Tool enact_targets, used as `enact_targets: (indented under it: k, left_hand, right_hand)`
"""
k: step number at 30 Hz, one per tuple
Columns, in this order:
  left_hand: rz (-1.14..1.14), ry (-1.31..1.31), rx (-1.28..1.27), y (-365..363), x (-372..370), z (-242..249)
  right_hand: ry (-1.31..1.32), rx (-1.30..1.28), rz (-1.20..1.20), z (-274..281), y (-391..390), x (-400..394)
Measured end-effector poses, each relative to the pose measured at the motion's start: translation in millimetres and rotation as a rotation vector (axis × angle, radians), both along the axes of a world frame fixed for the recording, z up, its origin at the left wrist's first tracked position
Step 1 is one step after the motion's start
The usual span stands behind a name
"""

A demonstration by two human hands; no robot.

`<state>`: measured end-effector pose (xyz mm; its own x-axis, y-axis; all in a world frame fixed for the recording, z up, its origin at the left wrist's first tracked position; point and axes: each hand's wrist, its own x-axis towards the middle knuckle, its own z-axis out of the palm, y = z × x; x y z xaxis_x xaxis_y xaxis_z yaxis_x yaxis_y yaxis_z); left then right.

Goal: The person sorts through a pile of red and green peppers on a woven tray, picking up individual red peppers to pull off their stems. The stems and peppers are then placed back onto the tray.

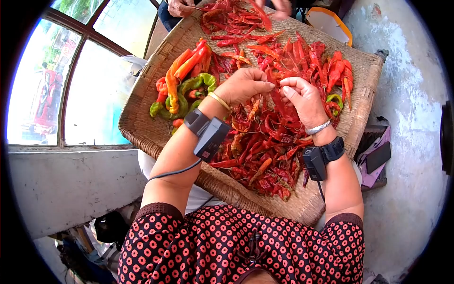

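My left hand (246, 86) and my right hand (302, 98) are close together above the middle of a woven tray (362, 102). Each hand's thumb and fingertips are pinched together, and what lies between them is too small to make out. Beneath and around both hands spread many dried red chilies (265, 156). To the left of my left hand, fresh orange peppers (189, 64) lie over green peppers (191, 85). More red peppers (336, 71) sit near the right rim.
At the tray's far edge are another person's hand (181, 8) and, blurred, a second hand (280, 7). An orange-rimmed container (329, 26) stands behind. A window (94, 71) is at the left; a purple bag (377, 161) lies beyond the right rim.
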<state>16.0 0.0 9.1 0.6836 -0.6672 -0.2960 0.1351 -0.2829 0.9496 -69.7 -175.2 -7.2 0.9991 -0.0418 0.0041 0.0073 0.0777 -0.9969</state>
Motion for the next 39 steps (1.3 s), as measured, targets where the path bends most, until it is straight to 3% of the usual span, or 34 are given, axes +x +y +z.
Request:
enact_targets:
  k: [4,6,8,11,14,16,18,20,22,25,26,28,34,39]
  left_hand:
    - [-0.046,0.006,0.016,4,1,6]
    - [-0.277,-0.077,0.037,4,1,2]
    - [-0.267,-0.026,0.084,-1,-5,1]
    - [-0.359,-0.222,0.121,-2,-6,2]
    - [-0.316,-0.102,0.127,6,2,7]
    - [-0.183,-0.201,0.154,12,6,27]
    - [0.205,-0.161,-0.042,22,21,22]
    - [0.61,0.0,-0.467,28,36,19]
    - [0.747,-0.042,-0.396,30,36,20]
    - [0.291,-0.379,0.192,28,36,-6]
    - [0.101,-0.761,0.407,27,35,-16]
    - [0.022,-0.975,0.764,13,21,-20]
    - [-0.041,-1.105,0.912,4,14,-32]
    - [0.012,-1.026,0.905,8,20,-28]
  right_hand:
    - [0.048,0.017,0.021,-8,-7,2]
    - [0.011,-0.056,0.119,-15,-8,5]
    - [0.05,0.0,0.142,-11,-3,2]
    - [0.076,0.013,0.114,-8,-2,0]
    - [0.158,0.073,0.083,-4,-4,-1]
    - [0.198,0.093,0.02,-4,-4,0]
    - [0.19,0.015,0.028,-7,-6,2]
    - [0.182,-0.064,0.037,-12,-6,3]
    - [0.058,-0.381,0.046,-17,-4,4]
    - [0.088,-0.45,0.049,-10,-1,3]
    - [0.066,-0.479,0.04,-9,-1,3]
    - [0.058,-0.485,0.038,-14,-3,3]
    - [0.032,-0.498,0.034,-15,-4,4]
    - [0.03,-0.508,0.015,-10,-4,3]
